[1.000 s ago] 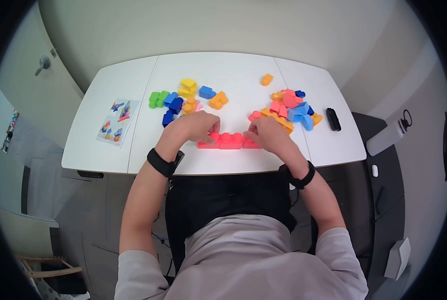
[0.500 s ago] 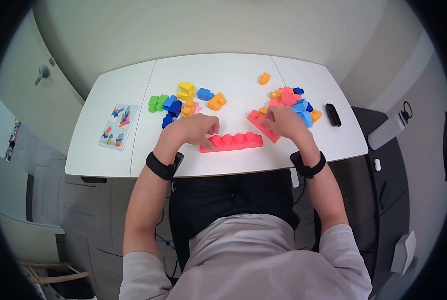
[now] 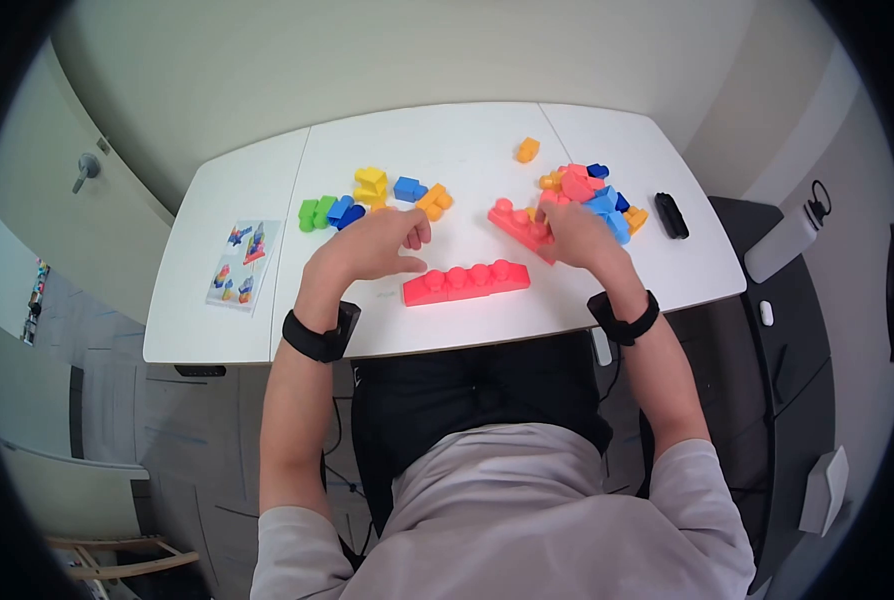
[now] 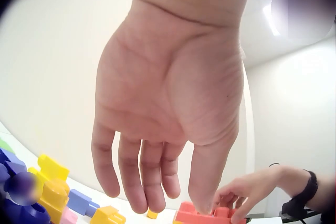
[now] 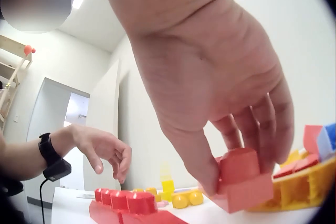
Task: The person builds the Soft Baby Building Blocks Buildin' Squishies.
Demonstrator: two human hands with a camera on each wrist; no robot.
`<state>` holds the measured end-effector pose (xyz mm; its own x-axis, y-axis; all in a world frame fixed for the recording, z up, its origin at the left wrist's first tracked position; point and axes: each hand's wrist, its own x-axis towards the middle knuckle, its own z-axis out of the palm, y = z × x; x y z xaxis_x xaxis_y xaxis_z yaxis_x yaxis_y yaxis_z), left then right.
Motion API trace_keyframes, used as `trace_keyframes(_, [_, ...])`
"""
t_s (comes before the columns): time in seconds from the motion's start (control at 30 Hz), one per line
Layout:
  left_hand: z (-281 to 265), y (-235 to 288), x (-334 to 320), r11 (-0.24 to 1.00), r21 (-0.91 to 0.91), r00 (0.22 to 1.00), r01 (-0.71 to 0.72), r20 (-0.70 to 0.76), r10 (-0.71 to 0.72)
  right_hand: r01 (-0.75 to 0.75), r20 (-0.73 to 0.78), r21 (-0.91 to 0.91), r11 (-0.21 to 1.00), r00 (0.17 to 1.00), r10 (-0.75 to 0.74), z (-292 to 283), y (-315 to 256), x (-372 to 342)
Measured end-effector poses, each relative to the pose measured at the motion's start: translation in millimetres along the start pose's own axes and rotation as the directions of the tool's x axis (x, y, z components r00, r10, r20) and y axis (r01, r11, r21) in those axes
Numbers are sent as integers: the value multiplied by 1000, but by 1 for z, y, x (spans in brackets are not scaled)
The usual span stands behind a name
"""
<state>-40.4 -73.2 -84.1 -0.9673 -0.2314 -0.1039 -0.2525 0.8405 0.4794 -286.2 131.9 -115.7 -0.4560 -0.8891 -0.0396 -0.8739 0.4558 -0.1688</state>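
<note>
A long red block row with several round studs [image 3: 467, 283] lies near the table's front edge. The left hand [image 3: 375, 245] hovers above and left of it, fingers relaxed and holding nothing; its palm [image 4: 168, 87] fills the left wrist view. A second red piece [image 3: 516, 228] lies slanted behind the row, to the right. The right hand [image 3: 579, 238] grips its right part; in the right wrist view, thumb and fingers stand on either side of a red block [image 5: 242, 182].
Yellow [image 3: 371, 184], green, blue and orange blocks lie at the left back, and a mixed pile [image 3: 607, 202] at the right. An orange block [image 3: 527, 150] sits at the back. A picture sheet [image 3: 243, 266] lies left, a black case [image 3: 671, 215] right.
The right hand has moved from the front row to the slanted red piece, which has shifted slightly back and left. The left hand has let go of the front row and lifted.
</note>
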Motion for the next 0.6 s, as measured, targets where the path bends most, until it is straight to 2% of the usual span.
trace_keyframes(0.03, [1,-1,0,1000,-2,1000,2,3,-2,79,-89,57,995,993,-74,-9,-6,-5])
trace_keyframes(0.07, [2,-3,0,1000,-17,996,-24,-81,23,79,-86,58,995,994,-74,-13,-11,-8])
trace_keyframes(0.1, [2,-5,-1,998,-28,985,-51,-165,45,218,-142,141,966,970,-198,-16,-15,-11])
trace_keyframes(0.13, [3,-3,-2,998,-27,986,-49,-162,44,354,-210,215,910,927,-311,-17,-20,-12])
trace_keyframes(0.17, [3,-1,-3,995,-39,976,-90,-203,80,354,-211,218,910,927,-310,-16,-26,-14])
trace_keyframes(0.23, [1,5,-6,990,-45,964,-131,-240,117,475,-227,202,856,873,-431,-12,-38,-20])
trace_keyframes(0.3, [-1,10,-6,998,3,996,-59,-61,59,472,-200,200,859,877,-436,-12,-47,-23])
trace_keyframes(0.4, [4,11,-2,996,81,999,-41,21,39,470,-153,175,865,881,-447,-11,-52,-23])
trace_keyframes(0.6, [18,0,5,993,114,999,-10,54,4,478,-92,184,859,878,-469,5,-53,-18])
